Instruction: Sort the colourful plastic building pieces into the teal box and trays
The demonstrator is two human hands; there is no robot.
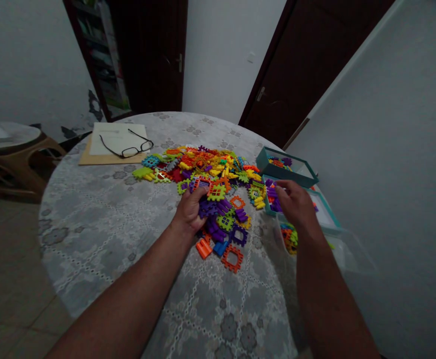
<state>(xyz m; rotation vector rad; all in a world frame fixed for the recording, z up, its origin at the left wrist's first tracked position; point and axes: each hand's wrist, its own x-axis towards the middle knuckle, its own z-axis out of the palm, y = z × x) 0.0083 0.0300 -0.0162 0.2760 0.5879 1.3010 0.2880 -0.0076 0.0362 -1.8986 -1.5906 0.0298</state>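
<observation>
My left hand (190, 207) is closed around a bunch of plastic building blocks, its thumb lying over a lime green window-shaped block (217, 192) and an orange-red one. Purple blocks (217, 228) lie just under and beside that hand. My right hand (295, 202) is at the right, over a teal box (269, 208), with its fingers pinched at a purple block (271, 191). Part of the box is hidden behind this hand. In front of my left hand, an orange square frame block (232, 259) and a blue block (220, 248) rest on the tablecloth.
A heap of mixed blocks (203, 159) covers the table's middle. Behind the right hand stands another teal box (296, 172) with blocks inside. A clear plastic tub (354, 254) holding blocks sits at the right edge. Eyeglasses (130, 151) rest on paper (107, 134) at far left.
</observation>
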